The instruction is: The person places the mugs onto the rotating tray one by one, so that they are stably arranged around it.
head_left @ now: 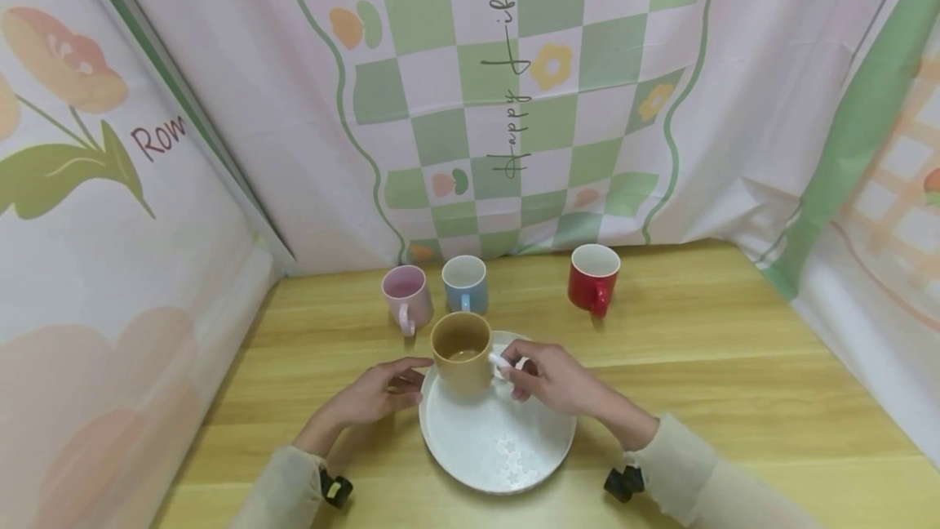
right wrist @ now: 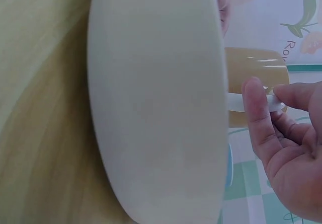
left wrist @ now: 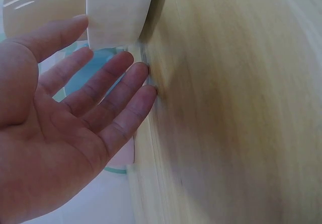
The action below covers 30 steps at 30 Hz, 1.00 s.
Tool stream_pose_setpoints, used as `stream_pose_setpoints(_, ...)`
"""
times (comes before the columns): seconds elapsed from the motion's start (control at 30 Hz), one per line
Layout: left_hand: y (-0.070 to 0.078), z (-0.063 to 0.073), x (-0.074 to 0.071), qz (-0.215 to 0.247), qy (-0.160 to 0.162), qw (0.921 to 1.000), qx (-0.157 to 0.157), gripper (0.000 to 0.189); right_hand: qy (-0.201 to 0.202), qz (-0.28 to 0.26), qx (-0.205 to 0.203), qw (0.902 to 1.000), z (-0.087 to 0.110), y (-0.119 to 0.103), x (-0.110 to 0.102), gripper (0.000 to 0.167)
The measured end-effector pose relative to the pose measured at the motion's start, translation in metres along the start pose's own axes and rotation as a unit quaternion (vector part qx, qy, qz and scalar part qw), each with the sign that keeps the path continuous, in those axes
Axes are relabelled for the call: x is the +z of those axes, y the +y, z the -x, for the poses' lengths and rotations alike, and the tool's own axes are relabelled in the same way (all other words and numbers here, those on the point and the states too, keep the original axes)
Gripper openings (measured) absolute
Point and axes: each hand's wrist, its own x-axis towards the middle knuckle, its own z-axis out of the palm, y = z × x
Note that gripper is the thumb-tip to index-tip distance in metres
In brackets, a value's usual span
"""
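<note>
A tan mug [head_left: 461, 357] with a white handle [head_left: 500, 361] stands upright over the far part of a round white plate [head_left: 507, 447]. My right hand [head_left: 547, 375] pinches that handle between thumb and fingers, as the right wrist view also shows. The plate's rim [right wrist: 156, 103] hides the mug's base there, so I cannot tell whether it rests on the plate. Beside the plate's left edge is my left hand [head_left: 378, 390], its fingers loosely extended and holding nothing. In the left wrist view the thumb [left wrist: 63, 35] lies close to the rim; contact is unclear.
Behind the plate stand a pink mug [head_left: 407, 298] and a light blue mug [head_left: 466, 284], side by side. Farther right is a red mug [head_left: 593, 280]. All are on a wooden table [head_left: 734, 382], with patterned cloth [head_left: 485, 104] hanging along its back and sides.
</note>
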Motion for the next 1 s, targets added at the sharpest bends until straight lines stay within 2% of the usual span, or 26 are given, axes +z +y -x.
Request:
stream_pose_setpoints(0.53, -0.001, -0.001, -0.001, -0.005, -0.002, 1.0000, -0.005, 0.052, -0.004, -0.008, -0.014, 0.9999, -0.003, 0.008, 0.010, 0.013)
stream_pose_setpoints(1.0, -0.002, -0.001, -0.001, 0.000, -0.002, 1.0000, -0.007, 0.053, -0.007, 0.019, -0.020, 0.9996, -0.004, 0.017, 0.010, 0.012)
